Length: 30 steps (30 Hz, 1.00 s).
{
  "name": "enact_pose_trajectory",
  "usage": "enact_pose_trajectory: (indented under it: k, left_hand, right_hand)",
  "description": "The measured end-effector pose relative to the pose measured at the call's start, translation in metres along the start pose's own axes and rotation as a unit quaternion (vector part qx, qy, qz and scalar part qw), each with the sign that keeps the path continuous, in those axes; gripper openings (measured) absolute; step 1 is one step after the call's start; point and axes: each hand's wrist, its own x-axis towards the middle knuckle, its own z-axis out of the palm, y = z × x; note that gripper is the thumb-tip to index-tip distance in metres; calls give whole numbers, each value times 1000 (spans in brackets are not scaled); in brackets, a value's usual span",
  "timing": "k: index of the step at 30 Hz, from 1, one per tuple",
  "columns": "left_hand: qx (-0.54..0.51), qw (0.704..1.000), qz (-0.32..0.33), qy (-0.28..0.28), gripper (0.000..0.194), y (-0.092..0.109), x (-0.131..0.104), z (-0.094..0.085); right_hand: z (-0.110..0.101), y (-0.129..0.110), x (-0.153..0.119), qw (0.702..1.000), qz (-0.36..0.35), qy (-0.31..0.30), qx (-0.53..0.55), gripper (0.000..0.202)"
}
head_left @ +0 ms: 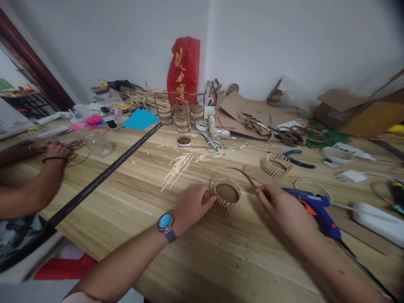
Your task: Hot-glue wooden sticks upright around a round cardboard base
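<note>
A small round basket (226, 194) with a cardboard base and a ring of short wooden sticks stands on the table between my hands. My left hand (195, 206) is at its left side, thumb and fingers closed, with a thin cardboard strip rising from the fingertips. On the other side, my right hand (276, 202) pinches a narrow curved cardboard strip (248, 176), which arcs up behind the basket. Whether both hands hold the same strip, I cannot tell. A blue glue gun (318, 206) lies beside my right hand.
Behind lie loose sticks (178, 168), a second stick ring (276, 165), pliers (298, 159) and a bowl of brown balls (184, 141). Handled baskets (182, 120) stand before a red bag (183, 67). Cardboard scraps (246, 113) are piled right. At left, another person's hands (53, 149) work.
</note>
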Motion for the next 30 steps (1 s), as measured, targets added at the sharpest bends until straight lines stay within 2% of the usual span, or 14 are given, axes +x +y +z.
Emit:
enact_pose_trajectory:
  k: [4, 6, 7, 9, 11, 13, 16, 17, 19, 21, 23, 25, 27, 30]
  left_hand:
    - [-97, 977, 57, 182, 49, -5, 1, -18]
    - [-181, 966, 54, 178, 60, -3, -1, -31]
    - [-239, 961, 35, 133, 60, 0, -2, -38]
    - [-351, 937, -6, -5, 60, 6, -5, -49]
    - [-391, 915, -39, -95, 60, 13, -10, -55]
    - [-398, 902, -43, -161, 60, 19, -15, -55]
    - [-437, 869, -49, -228, 65, 29, -24, -43]
    - [-476, 839, -56, -256, 72, 32, -27, -37]
    - [-558, 752, -70, -343, 92, 38, -32, -24]
    - [-575, 704, -89, -407, 91, 41, -34, -15]
    - [-562, 708, -104, -414, 72, 41, -33, -14]
    - [-532, 742, -118, -390, 57, 39, -30, -19]
    - [-504, 773, -132, -363, 50, 35, -26, -27]
    - [-473, 791, -134, -364, 51, 30, -23, -34]
  right_hand:
    - [-14, -3, 4, 984, -99, 145, 38, 30]
    - [-19, -12, -3, 972, -153, 176, 26, 32]
    - [-20, -17, -7, 968, -174, 180, 24, 32]
    - [-21, -24, -18, 961, -208, 177, 39, 32]
    - [-20, -26, -30, 958, -222, 167, 73, 29]
    - [-19, -22, -42, 961, -219, 140, 101, 24]
    - [-18, -14, -59, 971, -200, 90, 98, 20]
    - [-18, -12, -64, 973, -196, 80, 89, 20]
    - [-17, -12, -71, 975, -195, 75, 73, 23]
    - [-14, -14, -76, 974, -203, 77, 69, 25]
    - [-11, -14, -78, 970, -219, 80, 75, 22]
    - [-10, -12, -78, 960, -258, 81, 80, 25]
    - [-11, -10, -78, 941, -318, 92, 74, 34]
    - [-19, -11, -77, 911, -393, 115, 44, 40]
